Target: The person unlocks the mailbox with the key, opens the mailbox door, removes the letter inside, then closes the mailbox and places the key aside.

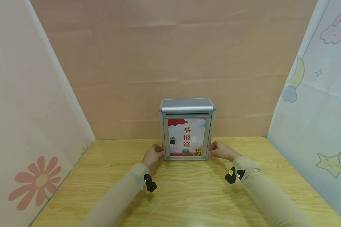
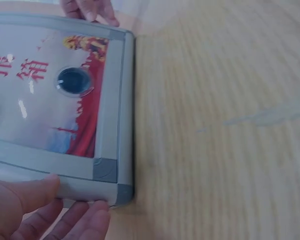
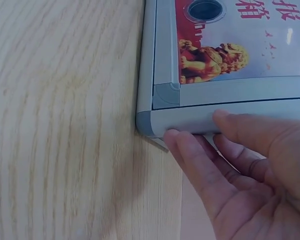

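Note:
A silver-grey report box (image 1: 186,135) with a lock on its front door, a slot under its lid and red Chinese lettering stands upright at the table's back. My left hand (image 1: 153,155) holds its lower left side. In the left wrist view, that hand's thumb (image 2: 42,192) lies on the side frame, with the fingers farther back. My right hand (image 1: 223,151) holds the lower right side the same way. The right wrist view shows the thumb (image 3: 235,122) on the side frame and fingertips by the rear edge. The back of the box is hidden.
The box stands on a wood-grain table (image 1: 184,195), close to a brown back curtain (image 1: 173,63). Pale patterned curtains flank it, one with a flower (image 1: 41,180) at left, one with a star (image 1: 333,164) at right. Black wrist cameras (image 1: 150,183) sit on both sleeves.

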Motion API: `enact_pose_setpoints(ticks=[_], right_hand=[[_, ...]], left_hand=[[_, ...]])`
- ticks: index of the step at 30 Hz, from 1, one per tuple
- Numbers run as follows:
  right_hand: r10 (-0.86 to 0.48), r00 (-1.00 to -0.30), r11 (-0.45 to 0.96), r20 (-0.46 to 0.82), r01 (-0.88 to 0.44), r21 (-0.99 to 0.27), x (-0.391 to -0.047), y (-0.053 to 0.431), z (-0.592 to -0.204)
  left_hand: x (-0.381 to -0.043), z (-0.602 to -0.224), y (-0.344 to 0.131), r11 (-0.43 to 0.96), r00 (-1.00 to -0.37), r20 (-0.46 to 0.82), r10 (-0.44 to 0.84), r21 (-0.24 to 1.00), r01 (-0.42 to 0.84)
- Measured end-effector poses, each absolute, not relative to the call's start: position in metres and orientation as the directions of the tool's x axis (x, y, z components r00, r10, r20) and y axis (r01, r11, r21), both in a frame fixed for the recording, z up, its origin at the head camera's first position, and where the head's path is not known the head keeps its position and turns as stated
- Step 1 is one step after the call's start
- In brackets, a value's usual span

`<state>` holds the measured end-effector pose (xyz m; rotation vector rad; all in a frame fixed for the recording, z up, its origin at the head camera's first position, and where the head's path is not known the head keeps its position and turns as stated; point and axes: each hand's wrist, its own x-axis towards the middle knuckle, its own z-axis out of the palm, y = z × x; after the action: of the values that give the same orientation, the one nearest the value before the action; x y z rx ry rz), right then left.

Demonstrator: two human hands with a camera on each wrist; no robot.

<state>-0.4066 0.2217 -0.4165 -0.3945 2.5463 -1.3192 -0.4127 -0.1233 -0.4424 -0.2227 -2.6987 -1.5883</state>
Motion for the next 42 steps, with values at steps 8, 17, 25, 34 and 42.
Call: enact_pose_setpoints(ticks=[8, 17, 25, 34, 42], right_hand=[[-0.337, -0.934, 0.541, -0.121, -0.087, -0.836, -0.412, 0.224, -0.419], [-0.333, -0.934, 0.533, -0.127, -0.076, -0.843, -0.411, 0.224, -0.42], [-0.299, -0.917, 0.688, -0.263, -0.017, -0.725, -0.388, 0.219, -0.4], [-0.471, -0.848, 0.487, -0.245, -0.018, -0.873, -0.372, 0.16, -0.363], [-0.363, -0.912, 0.262, -0.19, 0.096, -0.96, -0.375, 0.09, -0.36]], left_hand=[[-0.411, -0.432, -0.124, 0.395, -0.988, -0.042, 0.148, 0.919, 0.02], [-0.41, -0.431, -0.124, 0.389, -0.988, -0.055, 0.148, 0.921, 0.007], [-0.411, -0.432, -0.125, 0.404, -0.987, -0.055, 0.149, 0.915, 0.01], [-0.411, -0.432, -0.124, 0.398, -0.988, -0.057, 0.143, 0.917, 0.005], [-0.415, -0.436, -0.124, 0.425, -0.989, -0.05, 0.137, 0.905, 0.013]])
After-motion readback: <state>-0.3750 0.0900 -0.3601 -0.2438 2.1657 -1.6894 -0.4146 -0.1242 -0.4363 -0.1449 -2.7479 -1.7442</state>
